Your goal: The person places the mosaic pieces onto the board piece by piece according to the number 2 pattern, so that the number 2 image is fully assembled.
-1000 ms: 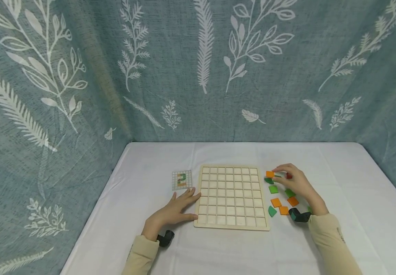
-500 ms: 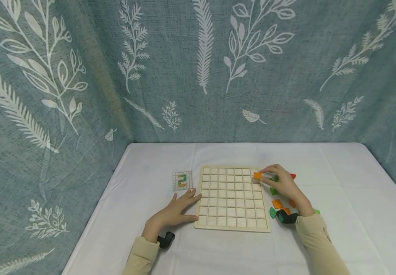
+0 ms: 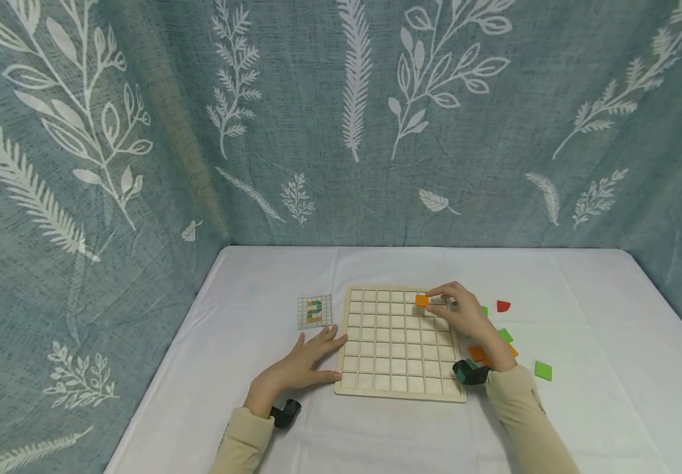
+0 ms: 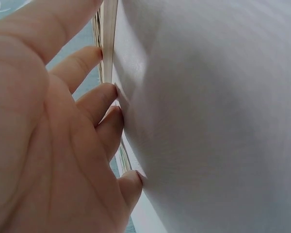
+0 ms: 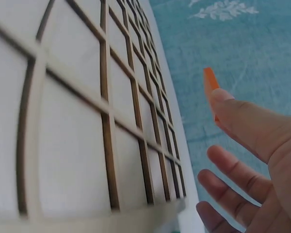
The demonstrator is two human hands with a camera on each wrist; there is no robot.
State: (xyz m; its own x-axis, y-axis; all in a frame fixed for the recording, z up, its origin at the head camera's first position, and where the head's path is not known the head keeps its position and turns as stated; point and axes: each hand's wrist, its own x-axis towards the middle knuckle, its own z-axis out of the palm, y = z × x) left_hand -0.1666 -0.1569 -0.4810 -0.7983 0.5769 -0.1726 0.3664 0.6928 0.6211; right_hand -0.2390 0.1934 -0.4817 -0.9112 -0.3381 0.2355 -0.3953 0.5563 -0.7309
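Note:
A pale wooden grid board (image 3: 374, 364) lies on the white table. Over its upper right part, my right hand (image 3: 464, 313) pinches an orange square tile (image 3: 422, 301) between thumb and finger. The right wrist view shows that tile (image 5: 210, 83) edge-on at the thumb tip, raised off the grid, with the other fingers apart below. My left hand (image 3: 299, 362) rests with spread fingers at the board's left edge, thumb and a fingertip right at the rim. In the left wrist view its fingers (image 4: 97, 104) reach down along the board's side.
A small gridded card (image 3: 314, 312) with an orange and green figure lies left of the board. Right of it are a red quarter-round tile (image 3: 503, 306), a green square tile (image 3: 543, 370) and several orange and green tiles, partly hidden by my right arm.
My right hand has carried the orange tile leftward from the loose tiles to over the board, uncovering the red tile and a green one. My left hand has stayed in place.

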